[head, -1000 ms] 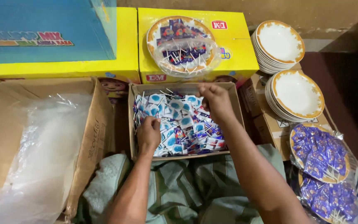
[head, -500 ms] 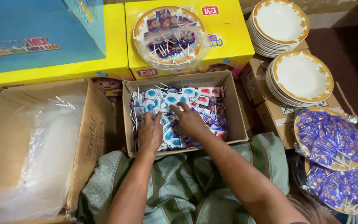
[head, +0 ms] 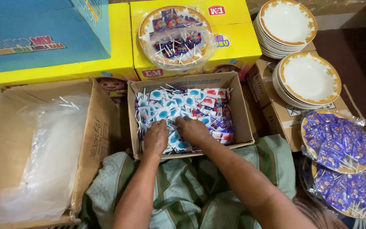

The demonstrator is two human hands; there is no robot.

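Note:
A small open cardboard box (head: 239,106) in front of my lap is full of wrapped lollipops (head: 191,106) in blue, red and purple wrappers with white sticks. Both my hands are down in the near part of the pile. My left hand (head: 155,138) lies palm down on the lollipops at the near left, fingers curled into them. My right hand (head: 193,129) rests beside it, fingers bent into the pile, nearly touching the left. Whether either hand has closed around any lollipops is hidden by the hands themselves.
A big cardboard box (head: 5,140) lined with clear plastic stands at the left. Yellow cartons (head: 234,46) behind carry a wrapped plate of lollipops (head: 175,36). Two stacks of white bowls (head: 308,78) sit at the right, with bagged plates of purple lollipops (head: 335,144) below them.
My right hand has drawn back from the far right of the box to the near middle, beside my left hand. The view has shifted slightly.

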